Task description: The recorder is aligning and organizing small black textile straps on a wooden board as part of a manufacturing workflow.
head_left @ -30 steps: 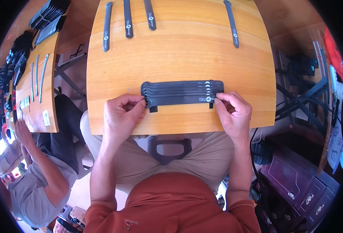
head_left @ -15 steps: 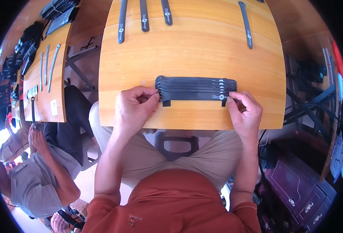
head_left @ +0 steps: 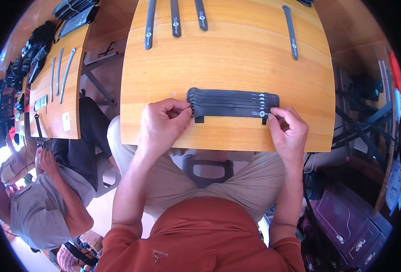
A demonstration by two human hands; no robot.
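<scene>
pinching the left end of the strap stack (head_left: 232, 104): left hand (head_left: 160, 124), thumb and index tip together. right hand (head_left: 290, 136) same grip, right end, at the lower corner. stack lies flat near the front edge of the wood-grain table (head_left: 227, 59): matte dark strips, overlapped in steps, rounded ends, pale print. two black tabs (head_left: 199, 120) poke out below. loose grey straps (head_left: 176, 22) sit farther back, long and narrow.
</scene>
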